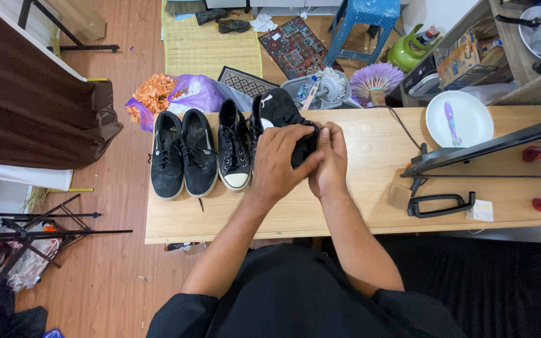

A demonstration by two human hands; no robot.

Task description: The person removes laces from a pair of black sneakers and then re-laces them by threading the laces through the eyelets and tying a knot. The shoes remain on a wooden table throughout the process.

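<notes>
Hands meet over a black canvas sneaker lying on the pale wooden surface; the left hand and right hand both have fingers closed on it, apparently near the heel. Beside it stands a black lace-up sneaker with white toe cap; a careless tug could knock that over.

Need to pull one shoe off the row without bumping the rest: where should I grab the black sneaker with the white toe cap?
Grip the sneaker with the white toe cap at its open collar, near the heel, coming from the table's far edge. The toe points toward the person, a black slip-on flanks one side, and the left hand crowds the other.
</notes>
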